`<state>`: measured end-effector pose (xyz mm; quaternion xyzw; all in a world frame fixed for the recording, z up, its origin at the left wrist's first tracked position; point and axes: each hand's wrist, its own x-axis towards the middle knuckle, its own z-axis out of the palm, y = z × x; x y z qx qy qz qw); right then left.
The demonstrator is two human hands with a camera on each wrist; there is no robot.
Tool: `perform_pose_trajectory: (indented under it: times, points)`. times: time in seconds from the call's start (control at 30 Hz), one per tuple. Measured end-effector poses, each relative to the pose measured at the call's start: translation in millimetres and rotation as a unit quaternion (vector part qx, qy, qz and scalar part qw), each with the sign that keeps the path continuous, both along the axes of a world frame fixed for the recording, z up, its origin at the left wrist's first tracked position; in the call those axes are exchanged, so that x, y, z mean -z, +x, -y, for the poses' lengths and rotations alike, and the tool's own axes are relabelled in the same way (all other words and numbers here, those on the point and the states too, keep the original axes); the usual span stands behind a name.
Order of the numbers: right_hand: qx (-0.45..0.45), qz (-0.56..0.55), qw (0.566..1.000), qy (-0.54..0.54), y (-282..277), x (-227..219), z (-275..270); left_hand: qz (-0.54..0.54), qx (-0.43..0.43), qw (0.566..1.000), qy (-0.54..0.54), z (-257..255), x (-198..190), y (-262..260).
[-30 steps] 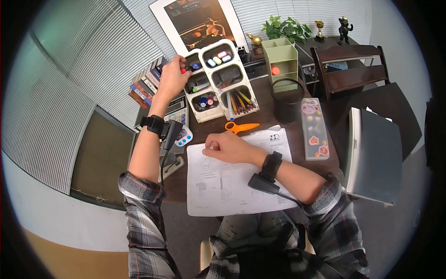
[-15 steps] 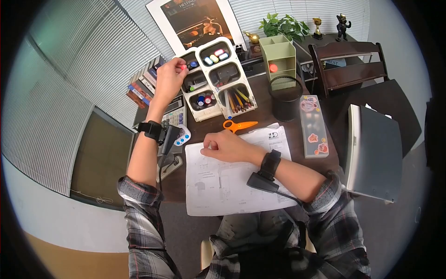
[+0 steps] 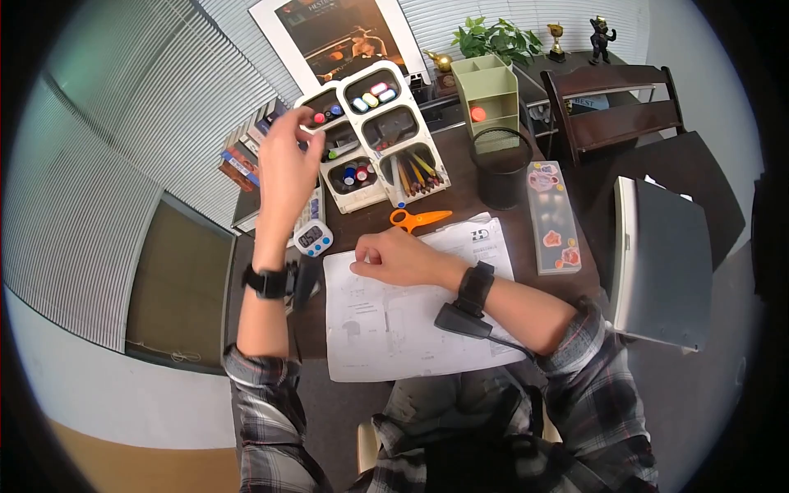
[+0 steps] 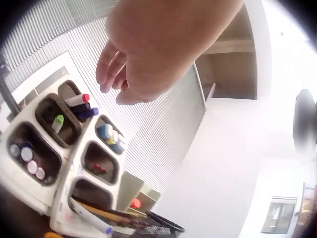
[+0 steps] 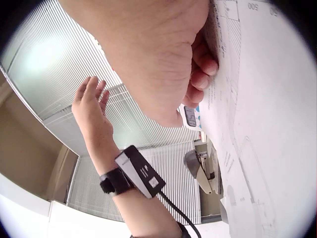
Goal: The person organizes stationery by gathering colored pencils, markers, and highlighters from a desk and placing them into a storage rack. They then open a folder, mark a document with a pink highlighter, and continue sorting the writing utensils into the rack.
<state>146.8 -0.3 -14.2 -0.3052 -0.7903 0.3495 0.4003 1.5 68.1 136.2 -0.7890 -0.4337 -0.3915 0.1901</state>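
Note:
My left hand (image 3: 288,168) hovers beside the upper left of a white desk organizer (image 3: 366,200), its fingers loosely bent with nothing between them. In the left wrist view, a marker with a red cap (image 4: 78,100) lies in the organizer's top compartment, beside a blue-capped marker (image 4: 89,113). A green-capped marker (image 4: 58,122) occupies the compartment below. My right hand (image 3: 399,259) rests on printed sheets of paper (image 3: 411,329), fingers loosely curled and holding nothing. Orange scissors (image 3: 423,219) lie just beyond it.
A white digital timer (image 3: 313,238) stands left of the paper, with books (image 3: 242,160) behind. To the right are a black mesh cup (image 3: 501,185), a green holder (image 3: 485,86) and a pencil case (image 3: 553,218). A framed poster (image 3: 337,41) leans at the back.
My left hand has let go of the red-capped marker, now in the top compartment, and drawn back slightly from the organizer. My right hand stays on the paper.

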Motion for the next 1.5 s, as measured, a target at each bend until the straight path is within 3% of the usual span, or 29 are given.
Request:
perform_pose_trajectory:
  times: [0.07, 0.13, 0.27, 0.63, 0.93, 1.2, 1.3, 1.5]
  points:
    - [0.000, 0.004, 1.000, -0.006, 0.8, 1.0, 0.9, 0.013, 0.085, 0.984, -0.153, 25.5, 7.7, 11.6]
    - [0.008, 0.012, 1.000, 0.003, -0.9, 2.2, 0.7, -0.046, 0.162, 0.957, -0.237, 31.1, 24.9, 14.6]
    - [0.002, 0.015, 1.000, -0.008, 0.4, -1.1, 1.3, -0.087, 0.156, 0.931, -0.318, 21.5, 58.8, 16.5]
    - [-0.003, 0.028, 1.000, -0.010, -1.6, 5.0, 0.0, -0.140, 0.176, 0.940, -0.256, 7.8, 78.0, 39.2]
    - [0.009, 0.025, 1.000, -0.006, -3.4, 8.8, -2.2, -0.045, 0.214, 0.938, -0.269, -3.2, 81.6, 37.9]
    - [0.016, 0.003, 1.000, -0.009, -3.7, 12.4, -4.9, -0.125, 0.180, 0.955, -0.198, -3.1, 76.6, 42.9]
    - [0.015, -0.001, 1.000, -0.018, -3.5, 11.0, -3.4, -0.128, 0.228, 0.952, -0.158, -7.5, 86.5, 44.2]
    - [0.020, 0.015, 0.999, -0.030, -2.6, 4.9, -1.3, -0.125, 0.225, 0.956, -0.139, -14.3, 95.7, 42.5]
